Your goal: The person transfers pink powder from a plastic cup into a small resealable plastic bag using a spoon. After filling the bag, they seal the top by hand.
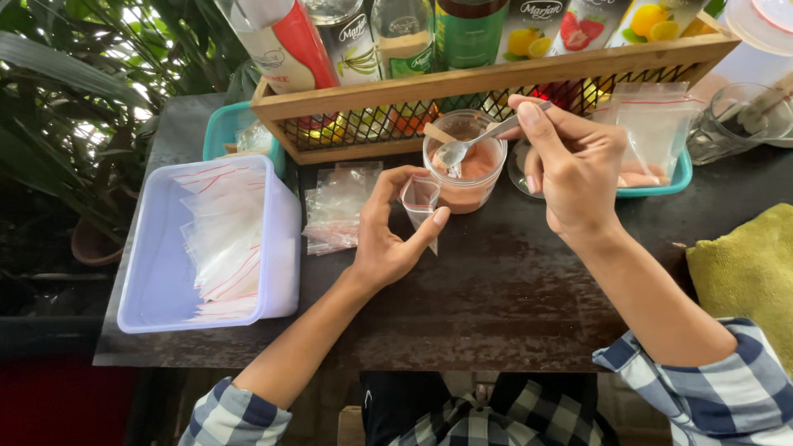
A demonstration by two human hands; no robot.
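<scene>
My left hand (388, 227) holds a small clear plastic bag (420, 205) open between thumb and fingers, just in front of a clear round container (472, 183) of reddish-brown powder. Pinched in my right hand (572, 169) is a metal spoon (471, 146); its bowl hangs over the container's powder, right above the bag's mouth. Both hands are over the dark tabletop (496, 289).
A pale lidless plastic box (157, 272) with several zip bags stands at the left. Loose zip bags (334, 211) lie beside my left hand. A wooden rack (496, 78) of bottles runs along the back. A teal tray (681, 173), a glass (735, 120) and a yellow-green cloth (747, 264) are at the right.
</scene>
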